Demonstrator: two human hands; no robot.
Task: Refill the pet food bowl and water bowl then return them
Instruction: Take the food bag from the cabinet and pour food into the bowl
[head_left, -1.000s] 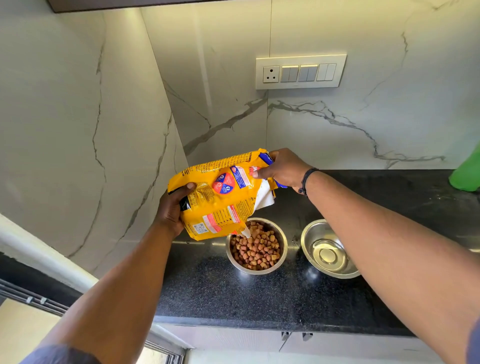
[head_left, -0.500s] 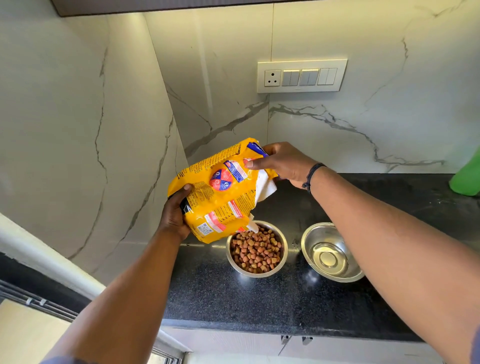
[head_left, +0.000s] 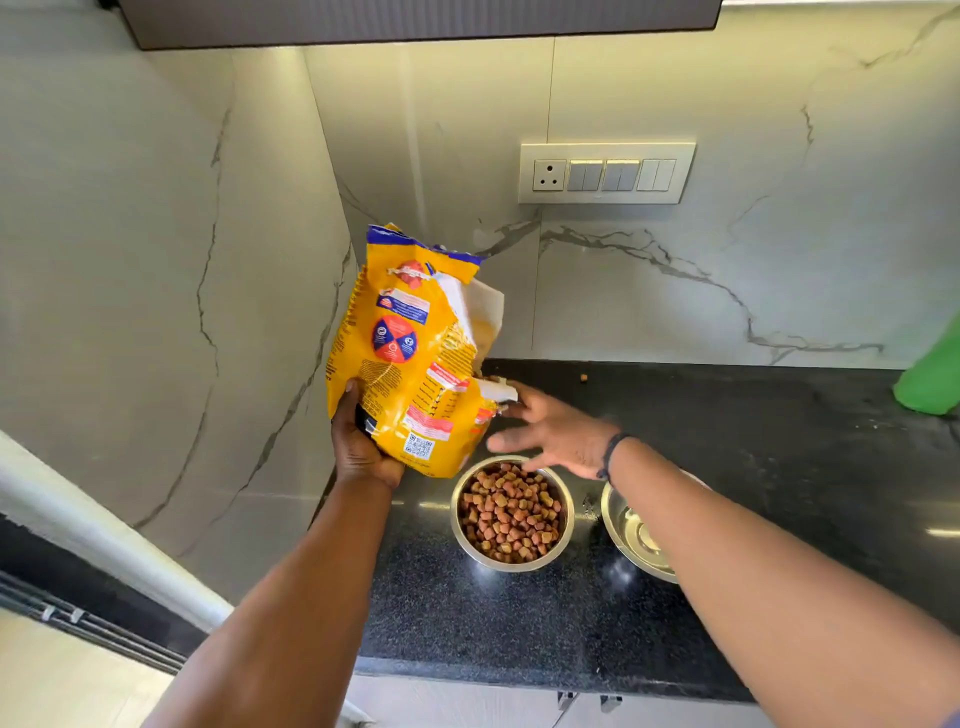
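**Food bowl full, bag upright, water bowl next**

My left hand (head_left: 363, 447) grips the yellow food bag (head_left: 410, 353) by its lower corner, mouth up, beside the wall. My right hand (head_left: 558, 434) hovers with fingers spread wide and holds nothing, just off the bag's torn flap and above the food bowl (head_left: 511, 514), which sits on the dark surface (head_left: 779, 467) heaped with kibble. The water bowl (head_left: 636, 540) stands just beside it, partly under my right forearm, and looks dry. 1 stray kibble (head_left: 584, 378) lies near the back wall. I judge the best move is folding the flap shut and setting the bag against the wall, clear of both bowls.
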